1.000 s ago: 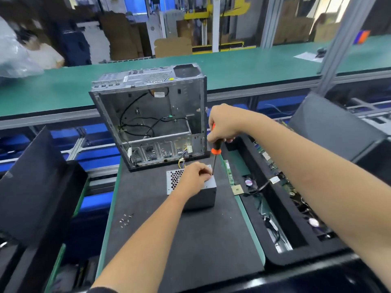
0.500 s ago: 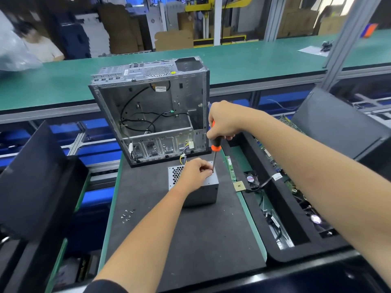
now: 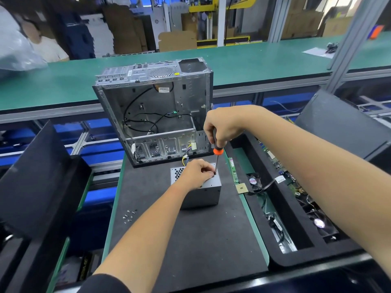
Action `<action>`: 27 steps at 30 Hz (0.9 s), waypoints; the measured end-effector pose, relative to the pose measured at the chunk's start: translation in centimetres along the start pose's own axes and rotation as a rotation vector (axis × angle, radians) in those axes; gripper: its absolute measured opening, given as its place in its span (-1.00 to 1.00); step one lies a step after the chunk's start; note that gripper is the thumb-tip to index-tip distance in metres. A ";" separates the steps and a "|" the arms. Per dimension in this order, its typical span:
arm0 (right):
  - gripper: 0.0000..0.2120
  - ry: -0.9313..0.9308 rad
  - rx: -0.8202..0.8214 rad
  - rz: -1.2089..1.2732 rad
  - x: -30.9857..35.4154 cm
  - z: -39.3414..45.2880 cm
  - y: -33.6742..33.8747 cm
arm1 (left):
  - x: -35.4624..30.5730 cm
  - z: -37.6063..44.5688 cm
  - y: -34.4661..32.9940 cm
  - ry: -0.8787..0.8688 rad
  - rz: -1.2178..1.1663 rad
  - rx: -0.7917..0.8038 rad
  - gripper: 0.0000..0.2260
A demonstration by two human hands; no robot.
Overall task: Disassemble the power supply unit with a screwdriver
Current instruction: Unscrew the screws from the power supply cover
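Computer case (image 3: 156, 115): open, gutted, upright at the mat's (image 3: 190, 240) far edge.
Loose screws (image 3: 129, 215): small cluster near the mat's left edge.
Memory stick (image 3: 233, 170): along the mat's right edge.
Parts tray (image 3: 264, 250): right of the mat, holding fans and cables.

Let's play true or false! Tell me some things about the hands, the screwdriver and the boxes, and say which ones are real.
1. The right hand holds the screwdriver. True.
2. The screwdriver has a blue collar. False: it is orange.
3. The left hand rests on the power supply unit. True.
4. The computer case stands nearer the person than the power supply unit. False: it stands behind it.
5. Loose screws lie on the mat. True.
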State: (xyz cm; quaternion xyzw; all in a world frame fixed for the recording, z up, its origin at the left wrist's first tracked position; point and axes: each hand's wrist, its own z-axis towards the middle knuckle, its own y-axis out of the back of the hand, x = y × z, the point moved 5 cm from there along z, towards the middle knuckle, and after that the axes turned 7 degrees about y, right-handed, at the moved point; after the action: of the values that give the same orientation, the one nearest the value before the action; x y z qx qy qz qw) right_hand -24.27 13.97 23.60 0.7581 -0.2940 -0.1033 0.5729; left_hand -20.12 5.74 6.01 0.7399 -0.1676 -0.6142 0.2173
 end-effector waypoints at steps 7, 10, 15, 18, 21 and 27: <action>-0.78 0.026 0.163 -0.140 1.8 0.8 0.3 | -0.3 0.0 -0.1 0.018 0.028 0.007 -0.90; -0.92 0.033 0.170 -0.161 2.5 1.2 -0.1 | -0.3 -0.1 -0.1 0.009 0.030 0.007 -0.90; -0.71 -0.090 0.105 -0.328 1.7 1.6 0.3 | -0.3 -0.2 -0.2 -0.004 0.086 0.013 -0.89; -0.70 -0.134 0.116 -0.384 1.5 1.3 0.1 | 0.0 0.1 -0.3 0.011 0.082 0.026 -0.87; -0.88 -0.032 0.130 -0.363 1.4 1.3 0.1 | 0.0 0.3 -0.3 0.039 0.044 0.048 -0.81; -0.75 0.183 0.105 -0.101 2.8 0.7 0.4 | -0.1 0.6 -0.3 0.070 0.051 0.091 -0.83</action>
State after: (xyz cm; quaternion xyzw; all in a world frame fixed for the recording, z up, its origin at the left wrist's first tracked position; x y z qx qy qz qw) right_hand -22.53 11.76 24.25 0.8072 -0.2069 -0.0466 0.5509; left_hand -20.68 5.97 5.83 0.7656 -0.2063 -0.5740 0.2047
